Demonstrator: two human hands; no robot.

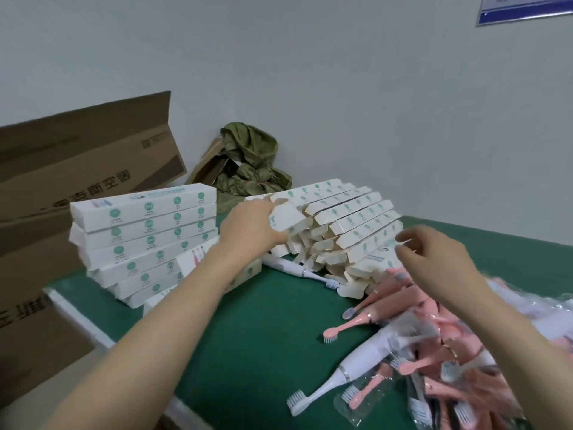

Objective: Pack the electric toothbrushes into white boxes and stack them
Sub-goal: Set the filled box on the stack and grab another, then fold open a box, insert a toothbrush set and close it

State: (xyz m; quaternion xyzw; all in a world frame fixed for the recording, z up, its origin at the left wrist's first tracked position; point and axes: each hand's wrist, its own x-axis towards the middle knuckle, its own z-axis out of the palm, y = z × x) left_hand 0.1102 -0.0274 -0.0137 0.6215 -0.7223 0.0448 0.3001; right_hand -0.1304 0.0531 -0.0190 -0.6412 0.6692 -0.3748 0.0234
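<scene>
White cardboard boxes (356,218), long and open-ended, lean stacked; our left hand (251,228) grips one flap, our right hand (434,259) hovers loosely curled, empty, over glossy pink toothbrushes (400,294) on the green table (263,336).

Left grip (252,228) and right grip (437,262) are bare; left forearm (173,308) and right forearm (514,333) are likewise uncovered.

white boxes (145,225) with green dots, green table (263,330), pink toothbrushes (400,296)

Pale wall (310,72) behind a green-topped table (248,336), a blue notice (524,9) at upper right
</scene>
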